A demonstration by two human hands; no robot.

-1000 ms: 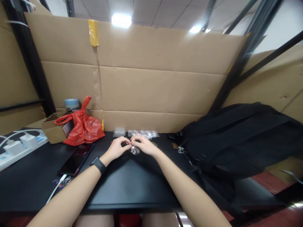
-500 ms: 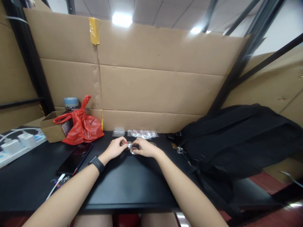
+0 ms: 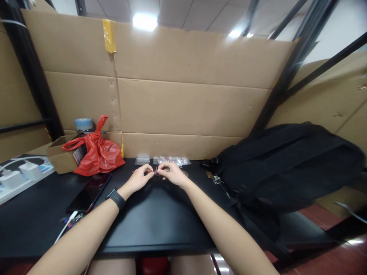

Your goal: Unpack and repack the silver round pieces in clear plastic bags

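Small shiny round metal discs [image 3: 156, 172], seen nearly edge-on, are held between my two hands just above the black table [image 3: 155, 225]. My left hand [image 3: 141, 178], with a black watch on its wrist, pinches them from the left with thumb and fingers. From the right, the thumb and fingertips of my right hand [image 3: 173, 175] close on them too. Whether the two discs are joined or only face each other I cannot tell. Another round piece [image 3: 185, 173] shows partly behind my right hand.
Behind my hands lie clear plastic packets [image 3: 172, 161] with shiny round items and a transparent stack [image 3: 142, 159]. A phone [image 3: 89, 193], red bag [image 3: 100, 154], cardboard box [image 3: 60, 157] and power strip [image 3: 28, 175] are left. A black backpack [image 3: 292, 168] lies right.
My right hand has lifted the second disc off the table and brought it against the one in my left hand. The discs have turned from face-up to edge-on.
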